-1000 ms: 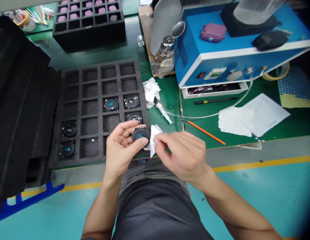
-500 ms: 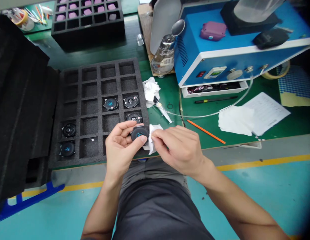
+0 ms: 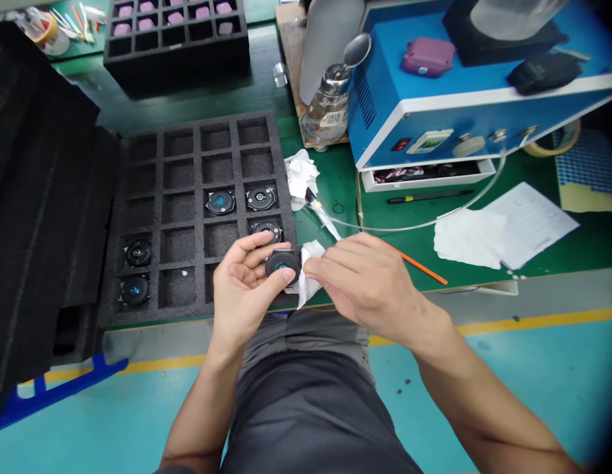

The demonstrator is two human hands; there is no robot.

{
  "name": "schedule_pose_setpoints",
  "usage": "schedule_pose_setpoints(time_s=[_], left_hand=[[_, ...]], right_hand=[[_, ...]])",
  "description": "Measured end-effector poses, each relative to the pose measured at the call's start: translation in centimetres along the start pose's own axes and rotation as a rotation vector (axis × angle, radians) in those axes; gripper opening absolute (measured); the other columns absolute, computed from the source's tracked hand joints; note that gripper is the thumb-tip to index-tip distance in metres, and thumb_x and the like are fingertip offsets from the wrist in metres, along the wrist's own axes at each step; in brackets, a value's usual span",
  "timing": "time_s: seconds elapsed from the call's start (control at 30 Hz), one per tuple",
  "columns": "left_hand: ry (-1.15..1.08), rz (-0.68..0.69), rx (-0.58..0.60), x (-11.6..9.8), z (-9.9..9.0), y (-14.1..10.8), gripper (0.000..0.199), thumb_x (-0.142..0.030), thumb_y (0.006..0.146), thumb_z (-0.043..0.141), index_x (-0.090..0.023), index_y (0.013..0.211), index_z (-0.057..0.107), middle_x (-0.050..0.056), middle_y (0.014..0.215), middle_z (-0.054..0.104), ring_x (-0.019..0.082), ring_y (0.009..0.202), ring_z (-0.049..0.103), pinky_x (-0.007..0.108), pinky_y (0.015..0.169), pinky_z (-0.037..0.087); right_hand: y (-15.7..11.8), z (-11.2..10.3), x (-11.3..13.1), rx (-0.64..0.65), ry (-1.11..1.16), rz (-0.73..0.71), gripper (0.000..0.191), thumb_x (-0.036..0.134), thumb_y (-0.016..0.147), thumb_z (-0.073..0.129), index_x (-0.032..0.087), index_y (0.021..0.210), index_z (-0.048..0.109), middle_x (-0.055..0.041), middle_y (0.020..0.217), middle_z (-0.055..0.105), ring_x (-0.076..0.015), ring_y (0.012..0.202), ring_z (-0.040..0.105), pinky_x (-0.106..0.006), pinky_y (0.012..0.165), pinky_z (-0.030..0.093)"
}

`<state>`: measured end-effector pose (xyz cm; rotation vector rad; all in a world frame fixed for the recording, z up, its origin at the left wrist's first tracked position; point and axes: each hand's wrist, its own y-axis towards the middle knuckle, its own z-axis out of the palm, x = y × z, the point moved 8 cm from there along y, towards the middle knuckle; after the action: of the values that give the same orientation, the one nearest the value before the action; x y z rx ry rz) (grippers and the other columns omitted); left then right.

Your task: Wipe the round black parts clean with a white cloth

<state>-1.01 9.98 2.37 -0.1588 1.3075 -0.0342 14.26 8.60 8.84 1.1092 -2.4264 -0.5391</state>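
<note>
My left hand (image 3: 246,283) grips a round black watch case (image 3: 282,262) between thumb and fingers, over the front right corner of a black foam tray (image 3: 180,219). In my right hand (image 3: 367,283) a crumpled white tissue (image 3: 309,271) is pinched, its edge close against the right side of the watch case; whether they touch I cannot tell. Several similar watch cases lie in the tray's pockets, among them one (image 3: 267,232) just beyond my left fingertips and another (image 3: 135,289) at the front left.
A syringe (image 3: 325,218) with a clear hose runs to a blue dispenser machine (image 3: 464,118). Near it are a glass bottle (image 3: 328,108), a wad of tissue (image 3: 302,174) and an orange stick (image 3: 419,264). Dark foam blocks (image 3: 39,197) stand at the left; a second foam tray (image 3: 177,66) sits behind.
Both hands have shifted slightly right in the picture, with the watch case and tissue still held. The whole scene also shifts a little as the camera moves.
</note>
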Motion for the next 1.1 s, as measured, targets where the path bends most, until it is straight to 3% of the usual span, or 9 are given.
schedule_pose_setpoints(time_s=[0.27,0.5,0.77,1.1], left_hand=[[-0.167,-0.094,-0.011,0.0,-0.5,0.3,0.054,-0.018,0.070,0.090,-0.018,0.117,0.063,0.009,0.105,0.080,0.020,0.090,0.079,0.026,0.078,0.064],[-0.277,-0.179,0.039,-0.1,-0.3,0.0,0.052,-0.017,0.072,0.088,-0.017,0.117,0.062,0.007,0.101,0.079,0.018,0.075,0.078,0.025,0.071,0.064],[-0.268,-0.145,0.006,0.0,-0.5,0.2,0.053,-0.010,0.069,0.089,-0.017,0.115,0.064,0.007,0.101,0.080,0.013,0.085,0.076,0.020,0.078,0.061],[-0.214,-0.108,0.018,0.0,-0.3,0.2,0.057,-0.009,0.065,0.091,-0.017,0.115,0.064,0.006,0.101,0.081,0.012,0.083,0.076,0.020,0.077,0.062]], right_hand=[[-1.4,-1.0,-1.8,-0.194,0.416,0.182,0.012,0.011,0.098,0.060,0.021,0.091,0.061,0.0006,0.075,0.067,-0.0136,0.068,0.057,-0.030,0.071,0.046],[-0.5,-1.0,-0.1,-0.258,0.279,0.210,0.012,0.006,0.092,0.065,0.017,0.093,0.063,-0.0023,0.077,0.072,-0.0149,0.067,0.063,-0.032,0.069,0.046],[0.4,-1.1,0.8,-0.234,0.144,0.181,0.009,0.009,0.092,0.065,0.016,0.088,0.065,-0.0012,0.070,0.070,-0.0144,0.060,0.060,-0.033,0.067,0.045],[0.2,-0.9,0.3,-0.180,0.053,0.172,0.007,0.012,0.094,0.063,0.016,0.090,0.067,-0.0018,0.073,0.072,-0.0154,0.064,0.062,-0.034,0.069,0.044]])
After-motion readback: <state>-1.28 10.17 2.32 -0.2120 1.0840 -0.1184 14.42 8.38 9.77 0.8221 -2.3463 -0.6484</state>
